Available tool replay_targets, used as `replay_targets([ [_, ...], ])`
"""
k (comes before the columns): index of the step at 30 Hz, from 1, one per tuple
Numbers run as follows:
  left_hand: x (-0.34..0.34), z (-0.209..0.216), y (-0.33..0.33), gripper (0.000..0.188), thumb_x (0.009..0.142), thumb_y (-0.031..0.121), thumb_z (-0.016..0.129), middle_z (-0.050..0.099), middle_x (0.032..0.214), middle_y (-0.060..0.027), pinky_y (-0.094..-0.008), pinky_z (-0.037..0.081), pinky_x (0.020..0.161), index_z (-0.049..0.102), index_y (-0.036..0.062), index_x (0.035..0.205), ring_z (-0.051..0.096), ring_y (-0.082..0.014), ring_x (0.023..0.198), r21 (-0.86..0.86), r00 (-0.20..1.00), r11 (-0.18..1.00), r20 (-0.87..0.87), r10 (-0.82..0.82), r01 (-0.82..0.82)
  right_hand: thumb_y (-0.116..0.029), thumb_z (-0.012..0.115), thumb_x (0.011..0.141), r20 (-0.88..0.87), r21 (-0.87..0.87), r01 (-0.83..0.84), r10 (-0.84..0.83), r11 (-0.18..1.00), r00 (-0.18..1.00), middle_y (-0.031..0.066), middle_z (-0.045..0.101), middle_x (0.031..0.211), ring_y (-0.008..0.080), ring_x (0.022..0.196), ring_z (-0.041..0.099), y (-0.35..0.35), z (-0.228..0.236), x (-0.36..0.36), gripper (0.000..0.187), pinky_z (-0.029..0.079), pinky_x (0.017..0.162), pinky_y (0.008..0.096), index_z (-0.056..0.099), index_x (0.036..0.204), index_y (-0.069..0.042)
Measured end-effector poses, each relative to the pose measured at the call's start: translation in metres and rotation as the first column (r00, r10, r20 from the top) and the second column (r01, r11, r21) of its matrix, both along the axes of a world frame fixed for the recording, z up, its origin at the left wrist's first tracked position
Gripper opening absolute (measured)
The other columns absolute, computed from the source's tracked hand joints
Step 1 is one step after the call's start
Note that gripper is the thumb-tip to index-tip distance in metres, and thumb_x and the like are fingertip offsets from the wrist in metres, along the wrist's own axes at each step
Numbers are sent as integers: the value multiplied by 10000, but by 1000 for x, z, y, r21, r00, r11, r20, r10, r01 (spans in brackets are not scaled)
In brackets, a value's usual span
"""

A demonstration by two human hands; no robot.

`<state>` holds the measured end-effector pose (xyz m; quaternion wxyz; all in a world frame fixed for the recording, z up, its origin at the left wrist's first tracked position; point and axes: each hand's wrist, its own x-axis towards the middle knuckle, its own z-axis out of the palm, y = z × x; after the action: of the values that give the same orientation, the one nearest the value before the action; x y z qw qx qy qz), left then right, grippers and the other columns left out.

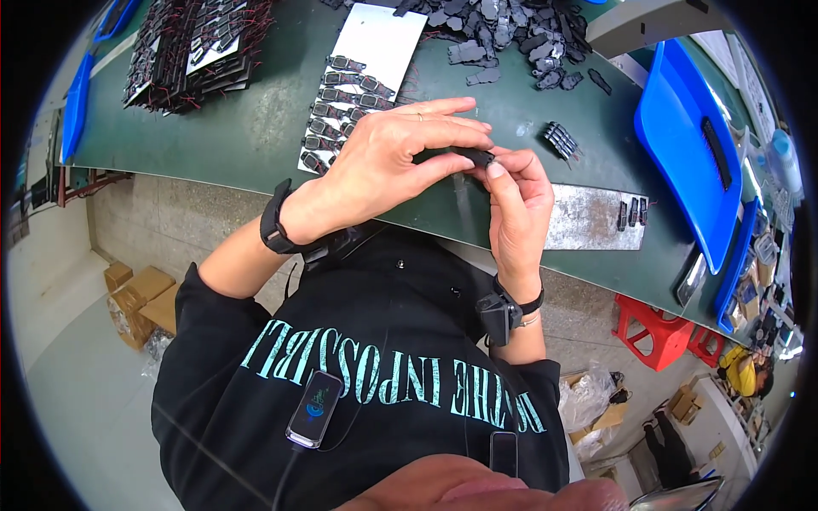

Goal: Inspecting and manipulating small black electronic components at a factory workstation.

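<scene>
White board [379, 36] on the left, my left hand [383, 157] over its near end; a dip could've knocked the little units [345, 63] crooked. Those fingers pinched a black part [482, 158] above the desk [239, 132], my right hand [520, 204] clamped on too; uneven pulling might've popped it loose.

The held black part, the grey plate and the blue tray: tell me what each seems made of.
Black part: probably matte plastic; dark with little shine, but largely covered.
Grey plate: likely bare metal; silvery, scuffed, streaked surface.
Blue tray: apparently smooth moulded plastic; even colour, soft sheen, rounded corners.
</scene>
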<state>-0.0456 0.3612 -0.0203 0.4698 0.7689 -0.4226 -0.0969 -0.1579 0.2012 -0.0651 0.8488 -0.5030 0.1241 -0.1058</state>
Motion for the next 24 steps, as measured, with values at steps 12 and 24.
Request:
replay_targets([
  [12, -4, -1, 1, 265, 840, 61, 770, 747, 1157, -92, -375, 551, 989, 755, 54, 1104, 645, -282, 1229, 35, 1000, 999, 0, 18, -18, -45, 651, 974, 22, -17, 21, -20, 1000, 1000, 112, 657, 1150, 110, 968, 638, 4, 0, -1, 80, 504, 872, 246, 592, 1017, -11],
  [24, -21, -5, -3, 272, 793, 16, 781, 758, 1084, -88, -371, 583, 928, 744, 39, 1062, 701, -291, 1121, -20, 937, 996, 337, 86, -85, -50, 620, 978, 44, -150, -52, 59, 987, 997, 83, 611, 1141, 99, 965, 557, 4, 1, -2, 116, 456, 894, 262, 541, 1057, -19],
])
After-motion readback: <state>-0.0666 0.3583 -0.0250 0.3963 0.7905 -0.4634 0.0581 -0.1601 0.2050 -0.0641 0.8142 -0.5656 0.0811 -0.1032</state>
